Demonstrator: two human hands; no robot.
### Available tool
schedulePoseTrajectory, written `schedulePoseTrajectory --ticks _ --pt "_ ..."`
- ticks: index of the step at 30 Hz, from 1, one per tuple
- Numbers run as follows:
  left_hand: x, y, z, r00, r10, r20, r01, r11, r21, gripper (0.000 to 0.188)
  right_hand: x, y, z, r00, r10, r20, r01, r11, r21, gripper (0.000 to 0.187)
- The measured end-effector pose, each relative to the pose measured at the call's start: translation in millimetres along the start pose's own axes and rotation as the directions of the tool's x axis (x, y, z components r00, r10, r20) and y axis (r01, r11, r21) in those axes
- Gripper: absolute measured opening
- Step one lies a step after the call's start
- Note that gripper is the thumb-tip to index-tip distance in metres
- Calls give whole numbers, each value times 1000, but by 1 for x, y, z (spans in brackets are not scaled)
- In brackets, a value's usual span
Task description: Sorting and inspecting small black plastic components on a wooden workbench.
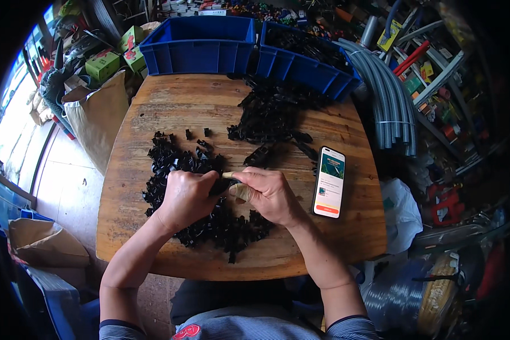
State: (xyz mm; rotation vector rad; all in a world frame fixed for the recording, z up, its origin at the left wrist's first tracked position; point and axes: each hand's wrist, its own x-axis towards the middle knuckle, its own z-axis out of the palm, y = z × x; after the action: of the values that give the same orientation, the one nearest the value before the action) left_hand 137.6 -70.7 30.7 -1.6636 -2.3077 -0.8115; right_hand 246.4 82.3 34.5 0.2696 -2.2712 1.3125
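Note:
My left hand [188, 195] and my right hand [269, 195] meet above the near middle of the wooden table [345, 243]. Between their fingertips is a small black plastic piece [222, 185], mostly hidden by the fingers. Pale yellowish coverings wrap the thumb and a finger of the right hand. Below and around the left hand spreads a heap of small black plastic clips [167, 156]. Farther back, longer black plastic parts [269, 110] lie in a second heap, with a few strays at its near side.
Two blue bins [198, 56] stand along the far edge; the right one holds more black parts [306, 45]. A lit phone [329, 181] lies right of my right hand. Grey hoses [382, 90] hang beyond the right edge. A brown paper sack [99, 116] stands at the left.

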Motion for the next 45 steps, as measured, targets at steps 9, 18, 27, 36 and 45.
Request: schedulePoseTrajectory --ticks 9,18,27,36,45 --pt "6 -4 -5 992 -123 38 126 987 -99 21 1 -20 15 994 -87 -61 76 983 -168 35" --pt "0 6 -8 966 -182 186 201 975 -92 22 -8 -23 18 944 -256 210 329 659 -676 43" --pt "15 12 -31 868 -96 487 319 859 -399 36 -20 -5 0 978 -207 38 192 804 -563 41" --pt "15 -38 -35 878 -470 89 356 519 -777 22 -35 -13 -14 989 -150 11 124 776 -618 38" --pt "12 -67 -29 792 -609 -50 429 612 -664 20 -122 -4 -68 879 -23 -476 -325 702 -634 24"
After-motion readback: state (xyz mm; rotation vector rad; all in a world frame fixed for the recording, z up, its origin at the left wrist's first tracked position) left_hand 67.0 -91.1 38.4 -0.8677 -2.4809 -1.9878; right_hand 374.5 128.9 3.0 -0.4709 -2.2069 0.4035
